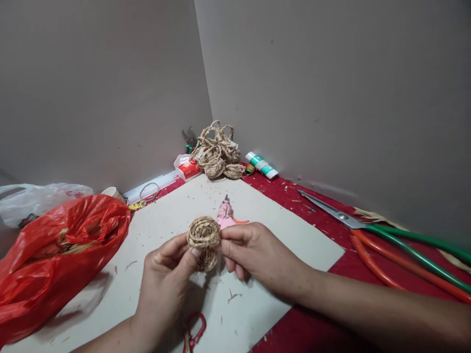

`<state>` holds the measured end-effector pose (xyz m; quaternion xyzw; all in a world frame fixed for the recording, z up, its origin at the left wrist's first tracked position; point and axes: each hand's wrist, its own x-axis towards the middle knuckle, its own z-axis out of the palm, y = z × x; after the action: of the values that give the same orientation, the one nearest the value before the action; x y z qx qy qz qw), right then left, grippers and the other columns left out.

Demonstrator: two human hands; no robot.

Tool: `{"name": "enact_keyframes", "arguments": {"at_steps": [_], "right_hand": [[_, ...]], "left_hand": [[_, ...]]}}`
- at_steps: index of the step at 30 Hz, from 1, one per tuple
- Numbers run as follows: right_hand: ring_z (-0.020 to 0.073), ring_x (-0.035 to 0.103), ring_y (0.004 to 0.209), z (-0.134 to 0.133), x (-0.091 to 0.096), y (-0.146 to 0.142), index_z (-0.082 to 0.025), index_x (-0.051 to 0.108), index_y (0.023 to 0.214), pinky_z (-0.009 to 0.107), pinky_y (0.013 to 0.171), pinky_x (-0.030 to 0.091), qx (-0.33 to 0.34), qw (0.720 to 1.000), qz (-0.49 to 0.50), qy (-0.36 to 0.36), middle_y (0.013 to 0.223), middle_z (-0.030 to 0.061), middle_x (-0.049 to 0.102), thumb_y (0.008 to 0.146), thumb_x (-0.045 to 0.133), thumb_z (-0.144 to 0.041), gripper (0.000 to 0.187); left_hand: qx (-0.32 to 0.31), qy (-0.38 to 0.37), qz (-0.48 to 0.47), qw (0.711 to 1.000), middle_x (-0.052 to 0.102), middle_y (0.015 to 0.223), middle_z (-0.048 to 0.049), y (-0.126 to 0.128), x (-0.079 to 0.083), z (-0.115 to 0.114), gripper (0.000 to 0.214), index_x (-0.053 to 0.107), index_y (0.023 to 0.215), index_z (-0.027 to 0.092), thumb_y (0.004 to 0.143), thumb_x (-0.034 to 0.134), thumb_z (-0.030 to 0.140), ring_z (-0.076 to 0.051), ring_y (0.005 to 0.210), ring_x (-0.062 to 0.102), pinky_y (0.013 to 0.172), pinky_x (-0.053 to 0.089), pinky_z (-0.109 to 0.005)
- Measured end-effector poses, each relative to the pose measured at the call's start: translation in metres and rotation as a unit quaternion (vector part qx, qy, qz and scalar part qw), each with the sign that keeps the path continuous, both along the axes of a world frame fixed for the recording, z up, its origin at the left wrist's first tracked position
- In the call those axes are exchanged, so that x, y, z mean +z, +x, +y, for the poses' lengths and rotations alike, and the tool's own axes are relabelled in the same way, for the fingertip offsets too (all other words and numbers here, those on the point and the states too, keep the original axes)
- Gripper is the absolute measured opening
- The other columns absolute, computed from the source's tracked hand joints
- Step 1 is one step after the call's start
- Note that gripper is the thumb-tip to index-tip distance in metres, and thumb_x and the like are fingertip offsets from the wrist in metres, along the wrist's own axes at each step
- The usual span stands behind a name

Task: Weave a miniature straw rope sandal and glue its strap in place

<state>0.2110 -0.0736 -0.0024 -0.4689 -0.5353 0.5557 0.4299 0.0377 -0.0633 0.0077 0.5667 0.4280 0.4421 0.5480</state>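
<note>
A coiled piece of braided straw rope is held up over the white board, with a larger round coil above a smaller one. My left hand pinches its left side, thumb on the front where the coils meet. On the right edge, the thumb and fingertips of my right hand are closed on the same piece. Just behind it lies a pink hot glue gun with an orange trigger, partly covered by my hands. Red-handled scissors rest near my left wrist, their blades hidden.
Loops of braided straw are heaped in the corner beside pliers. A red plastic bag with straw lies left. Large shears with green and orange handles lie right. Straw scraps dot the white board.
</note>
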Motion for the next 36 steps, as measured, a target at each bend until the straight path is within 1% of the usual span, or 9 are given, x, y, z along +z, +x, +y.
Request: {"name": "enact_keyframes", "arguments": {"at_steps": [3, 6, 10, 13, 15, 20, 25, 30, 36], "right_hand": [[0.0068, 0.046, 0.042, 0.001, -0.002, 0.001, -0.015, 0.062, 0.067, 0.018, 0.041, 0.036, -0.002, 1.0, -0.019, 0.02, 0.05, -0.0044, 0.051, 0.081, 0.059, -0.027, 0.019], [0.0081, 0.047, 0.046, 0.003, -0.006, 0.004, -0.014, 0.07, 0.08, 0.019, 0.044, 0.04, -0.063, 0.991, -0.049, 0.11, 0.053, -0.0044, 0.051, 0.08, 0.064, -0.028, 0.015], [0.0101, 0.055, 0.051, 0.0, -0.009, 0.008, -0.015, 0.071, 0.101, 0.021, 0.049, 0.046, -0.153, 0.947, -0.095, 0.267, 0.06, -0.0022, 0.061, 0.083, 0.063, -0.023, 0.022], [0.0114, 0.066, 0.06, -0.002, -0.01, 0.008, -0.017, 0.072, 0.095, 0.02, 0.058, 0.052, -0.146, 0.902, -0.138, 0.383, 0.072, 0.0013, 0.073, 0.085, 0.059, -0.012, 0.017], [0.0124, 0.071, 0.068, -0.002, -0.01, 0.008, -0.016, 0.072, 0.094, 0.02, 0.065, 0.054, -0.143, 0.876, -0.165, 0.43, 0.082, 0.0033, 0.076, 0.085, 0.059, -0.009, 0.017], [0.0139, 0.072, 0.073, 0.001, -0.014, 0.01, -0.015, 0.07, 0.097, 0.021, 0.068, 0.056, -0.137, 0.843, -0.221, 0.471, 0.087, 0.0043, 0.077, 0.085, 0.061, -0.008, 0.016], [0.0137, 0.073, 0.077, 0.002, -0.018, 0.012, -0.017, 0.067, 0.106, 0.022, 0.073, 0.056, -0.104, 0.84, -0.252, 0.469, 0.095, 0.0024, 0.077, 0.087, 0.063, -0.012, 0.02], [0.0147, 0.072, 0.079, 0.0, -0.02, 0.012, -0.018, 0.064, 0.111, 0.023, 0.072, 0.056, -0.097, 0.834, -0.281, 0.465, 0.1, 0.0025, 0.076, 0.087, 0.062, -0.013, 0.025], [0.0133, 0.071, 0.071, -0.005, -0.014, 0.012, -0.017, 0.065, 0.108, 0.022, 0.069, 0.055, -0.07, 0.808, -0.315, 0.493, 0.086, 0.0033, 0.077, 0.091, 0.056, -0.014, 0.019]], "left_hand": [[-0.008, -0.077, -0.041, 0.996, 0.077, 0.086, -0.0043, 0.002, 0.0, 0.005, 0.025, 0.075, 0.102, 0.02, 0.078, 0.073, 0.026, -0.01, 0.065, 0.063, 0.065, 0.051, -0.018], [0.003, -0.121, -0.063, 0.991, 0.075, 0.079, -0.0049, 0.004, -0.001, 0.01, 0.024, 0.076, 0.1, 0.017, 0.077, 0.074, 0.024, -0.008, 0.06, 0.06, 0.058, 0.047, -0.016], [-0.004, -0.135, -0.054, 0.989, 0.074, 0.076, -0.0054, 0.004, -0.003, 0.013, 0.023, 0.076, 0.098, 0.015, 0.077, 0.074, 0.024, -0.008, 0.06, 0.059, 0.059, 0.046, -0.016], [-0.024, -0.141, -0.041, 0.989, 0.074, 0.077, -0.0054, 0.002, -0.007, 0.012, 0.025, 0.075, 0.101, 0.015, 0.079, 0.072, 0.027, -0.009, 0.062, 0.059, 0.061, 0.046, -0.018], [-0.038, -0.141, -0.033, 0.989, 0.073, 0.077, -0.0047, 0.002, -0.01, 0.011, 0.027, 0.074, 0.103, 0.016, 0.08, 0.071, 0.03, -0.009, 0.062, 0.058, 0.063, 0.045, -0.019], [-0.043, -0.141, -0.015, 0.989, 0.072, 0.073, -0.0031, 0.004, -0.014, 0.009, 0.026, 0.075, 0.1, 0.018, 0.077, 0.073, 0.031, -0.008, 0.06, 0.055, 0.061, 0.043, -0.019], [-0.052, -0.152, -0.025, 0.987, 0.072, 0.07, -0.0027, 0.005, -0.012, 0.007, 0.026, 0.075, 0.099, 0.018, 0.074, 0.075, 0.026, -0.007, 0.057, 0.053, 0.062, 0.044, -0.02], [-0.049, -0.142, -0.029, 0.988, 0.073, 0.075, -0.0045, 0.004, -0.012, 0.007, 0.026, 0.074, 0.1, 0.017, 0.078, 0.073, 0.03, -0.008, 0.059, 0.056, 0.063, 0.045, -0.021], [-0.054, -0.144, -0.032, 0.988, 0.074, 0.076, -0.0046, 0.004, -0.013, 0.006, 0.023, 0.075, 0.099, 0.017, 0.079, 0.072, 0.028, -0.009, 0.062, 0.058, 0.064, 0.045, -0.02]]}}
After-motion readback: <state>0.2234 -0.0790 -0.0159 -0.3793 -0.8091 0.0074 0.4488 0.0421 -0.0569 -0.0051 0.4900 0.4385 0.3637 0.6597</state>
